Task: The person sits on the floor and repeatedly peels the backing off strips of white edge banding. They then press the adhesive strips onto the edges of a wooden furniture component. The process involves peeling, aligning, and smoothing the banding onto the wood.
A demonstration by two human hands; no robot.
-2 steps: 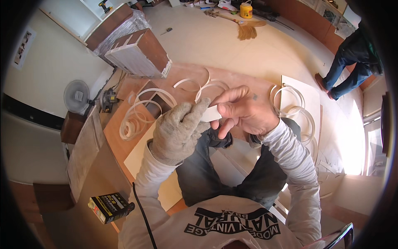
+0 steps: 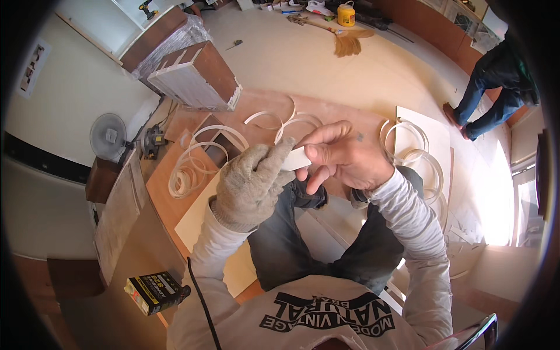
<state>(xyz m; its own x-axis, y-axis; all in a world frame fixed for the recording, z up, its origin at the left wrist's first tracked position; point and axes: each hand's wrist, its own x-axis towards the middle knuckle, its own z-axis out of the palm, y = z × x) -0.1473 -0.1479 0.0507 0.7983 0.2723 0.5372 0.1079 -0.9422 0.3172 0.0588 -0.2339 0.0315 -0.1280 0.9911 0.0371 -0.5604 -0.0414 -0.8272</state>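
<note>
My left hand [image 2: 248, 186], in a grey-beige work glove, has its fingers closed on a small flat white piece [image 2: 296, 160]. The bare right hand [image 2: 350, 156] pinches the other end of this piece between thumb and fingers, its remaining fingers curled loosely below. Both hands meet in front of me, above my knees. Whether the white piece is a loose bit or the end of a longer strip, I cannot tell. Behind the hands lie curled pale strips [image 2: 184, 181] on the left and another loose coil [image 2: 428, 143] on the right.
A black box [image 2: 156, 291] stands at lower left. Beyond the boards are a brown-and-white cabinet box [image 2: 204, 76], a fan [image 2: 108, 135] and a power tool [image 2: 153, 140]. A broom [image 2: 350, 42] and yellow container [image 2: 346, 14] lie farther off. Another person [image 2: 496, 87] stands at right.
The white piece has tilted slightly between my fingers. Both hands keep nearly the same place and hold.
</note>
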